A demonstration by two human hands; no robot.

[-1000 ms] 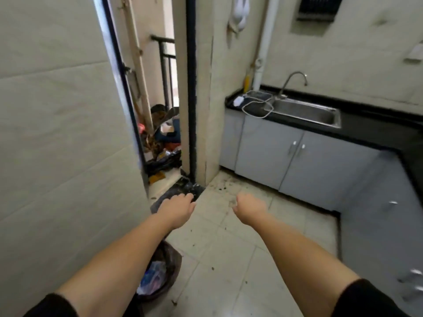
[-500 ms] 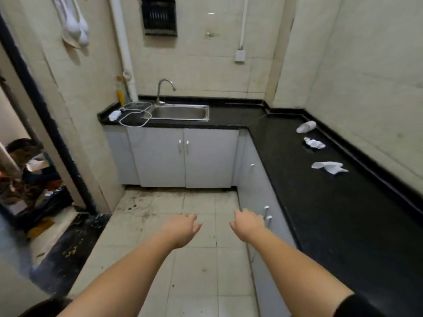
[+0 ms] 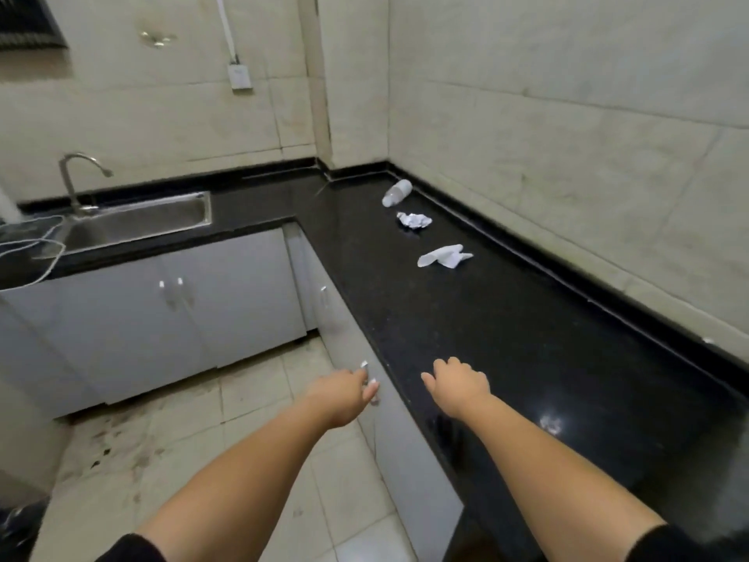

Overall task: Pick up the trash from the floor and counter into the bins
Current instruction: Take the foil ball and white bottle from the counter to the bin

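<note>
Three pieces of trash lie in a row on the black counter (image 3: 527, 338): a clear plastic bottle (image 3: 397, 192) on its side near the far corner, a crumpled foil wad (image 3: 413, 220) in front of it, and a white crumpled tissue (image 3: 444, 256) nearest me. My right hand (image 3: 458, 385) hovers over the counter's near part, empty, fingers spread, well short of the tissue. Empty too, my left hand (image 3: 344, 395) is held in front of the cabinet handles below the counter edge, its fingers loosely apart. A black bin bag edge (image 3: 16, 529) shows at the bottom left.
A steel sink (image 3: 133, 221) with a tap (image 3: 77, 176) sits at the left of the L-shaped counter, with a white wire rack (image 3: 28, 249) beside it. Grey cabinets (image 3: 162, 310) stand below. The tiled floor (image 3: 194, 432) is stained. Tiled walls close in behind and right.
My view has swung right from the doorway and floor bin to the counter. Both hands moved forward, the right one now over the counter, the trash closer.
</note>
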